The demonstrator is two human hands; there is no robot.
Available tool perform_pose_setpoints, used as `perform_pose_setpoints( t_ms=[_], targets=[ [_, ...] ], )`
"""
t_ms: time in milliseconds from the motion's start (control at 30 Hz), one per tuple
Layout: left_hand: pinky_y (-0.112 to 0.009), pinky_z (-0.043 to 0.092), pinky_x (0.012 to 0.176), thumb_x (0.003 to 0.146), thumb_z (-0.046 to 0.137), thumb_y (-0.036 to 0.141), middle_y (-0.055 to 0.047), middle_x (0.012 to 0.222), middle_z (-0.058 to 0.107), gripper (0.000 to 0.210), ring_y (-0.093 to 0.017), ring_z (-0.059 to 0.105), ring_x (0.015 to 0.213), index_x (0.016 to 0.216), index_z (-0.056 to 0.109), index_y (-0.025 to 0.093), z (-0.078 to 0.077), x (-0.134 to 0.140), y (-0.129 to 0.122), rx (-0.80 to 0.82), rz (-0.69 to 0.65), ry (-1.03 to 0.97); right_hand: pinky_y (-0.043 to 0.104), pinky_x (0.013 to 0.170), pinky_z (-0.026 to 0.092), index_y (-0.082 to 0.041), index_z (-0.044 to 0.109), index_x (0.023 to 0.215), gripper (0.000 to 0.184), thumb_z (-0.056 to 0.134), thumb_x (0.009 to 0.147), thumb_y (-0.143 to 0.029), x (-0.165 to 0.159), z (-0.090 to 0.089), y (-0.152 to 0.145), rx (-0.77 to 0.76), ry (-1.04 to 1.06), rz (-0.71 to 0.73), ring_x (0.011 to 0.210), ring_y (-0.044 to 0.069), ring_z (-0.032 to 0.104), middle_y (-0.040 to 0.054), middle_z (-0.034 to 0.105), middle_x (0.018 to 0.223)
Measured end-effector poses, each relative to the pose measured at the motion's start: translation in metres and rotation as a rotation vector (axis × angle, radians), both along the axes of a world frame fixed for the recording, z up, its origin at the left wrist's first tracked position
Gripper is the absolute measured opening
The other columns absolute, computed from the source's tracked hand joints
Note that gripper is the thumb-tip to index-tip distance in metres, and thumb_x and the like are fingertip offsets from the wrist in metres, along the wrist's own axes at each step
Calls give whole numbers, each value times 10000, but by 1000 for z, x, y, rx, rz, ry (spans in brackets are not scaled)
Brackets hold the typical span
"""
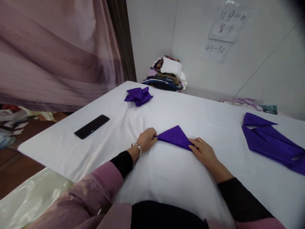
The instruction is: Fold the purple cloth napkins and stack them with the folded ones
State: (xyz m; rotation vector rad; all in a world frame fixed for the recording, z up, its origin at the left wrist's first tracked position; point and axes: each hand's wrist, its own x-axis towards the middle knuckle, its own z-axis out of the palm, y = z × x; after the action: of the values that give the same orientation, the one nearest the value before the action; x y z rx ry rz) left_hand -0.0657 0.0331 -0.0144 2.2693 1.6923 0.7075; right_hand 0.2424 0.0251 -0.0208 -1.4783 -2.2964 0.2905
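- The left hand (pixel 147 139) pinches the left corner of a purple napkin (pixel 175 136), fingers curled and closed on the cloth's tip; a bracelet (pixel 137 147) sits on that wrist
- The right hand (pixel 203 150) presses down on the napkin's right corner, fingers laid flat over the edge (holding it in place rather than clenching it)
- Between the two hands the napkin lies folded into a triangle, its peak pointing away from the person, flat on the white tablecloth (pixel 166 171)
- Beyond the left hand, well apart, a black phone (pixel 91 126) lies flat on the cloth
- Farther off past the held napkin, a crumpled purple cloth (pixel 138 95) sits near the table's far edge, and behind that a stack of mixed fabrics (pixel 166 73) stands against the wall
- To the right of the right hand, well apart, more purple napkins (pixel 271 143) lie spread out in long folded shapes
- On the wall above hang paper notes (pixel 228 24) with handwriting
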Motion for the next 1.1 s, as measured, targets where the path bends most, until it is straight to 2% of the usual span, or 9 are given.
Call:
perform_pose_setpoints(
  t_ms=[167, 433, 633, 767, 867, 1000, 1100],
  targets=[
    [-271, 420, 617, 741, 537, 158, 22, 720, 571, 68, -147, 532, 674, 771, 538, 219, 0, 0, 0, -58, 26, -14, 295, 623, 485, -304, 581, 1169, 338, 415, 894, -407, 0, 0, -1, 4, -13, 4, 762, 171, 591, 27, 598, 943],
    [-305, 460, 739, 784, 478, 134, -24, 895, 624, 174, -187, 563, 889, 871, 602, 220, -1, -3, -3, 53, -88, 59, 295, 655, 483, -293, 578, 1177, 335, 419, 897, -385, 0, 0, -1, 8, -19, 11, 799, 173, 586, 29, 595, 957],
    [-377, 423, 913, 758, 559, 149, -74, 1168, 538, 445, -215, 494, 1068, 1193, 504, 222, 5, -3, -10, 166, -293, 35, 293, 693, 479, -287, 567, 1195, 338, 422, 901, -370, 1, -1, 1, 8, -18, 29, 877, 178, 578, 34, 592, 978],
    [-388, 440, 867, 825, 537, 210, -74, 1066, 569, 245, -216, 512, 997, 1068, 563, 210, 6, 4, -4, 175, -298, 77, 298, 707, 480, -292, 564, 1203, 340, 426, 900, -363, 1, -3, 2, 20, -17, 44, 897, 183, 575, 42, 596, 1005],
    [-358, 455, 815, 838, 497, 178, -53, 953, 584, 123, -196, 531, 909, 932, 573, 204, 5, 6, 0, 151, -288, 88, 299, 710, 481, -293, 567, 1201, 340, 429, 899, -363, 1, -2, 2, 16, -17, 38, 907, 184, 574, 43, 596, 1016],
    [-326, 459, 773, 827, 443, 110, -38, 911, 579, 154, -181, 526, 876, 893, 545, 205, 2, 6, 2, 132, -279, 57, 301, 711, 480, -300, 553, 1216, 347, 429, 899, -365, 0, 0, 1, 11, -17, 37, 892, 181, 576, 37, 594, 1017],
    [-321, 455, 775, 780, 433, 57, -33, 924, 568, 216, -178, 521, 890, 889, 535, 212, 0, 5, 2, 108, -269, 17, 302, 686, 475, -313, 475, 1293, 403, 428, 897, -368, 0, 0, 1, 7, -20, 30, 860, 186, 574, 36, 592, 965]
  ],
)
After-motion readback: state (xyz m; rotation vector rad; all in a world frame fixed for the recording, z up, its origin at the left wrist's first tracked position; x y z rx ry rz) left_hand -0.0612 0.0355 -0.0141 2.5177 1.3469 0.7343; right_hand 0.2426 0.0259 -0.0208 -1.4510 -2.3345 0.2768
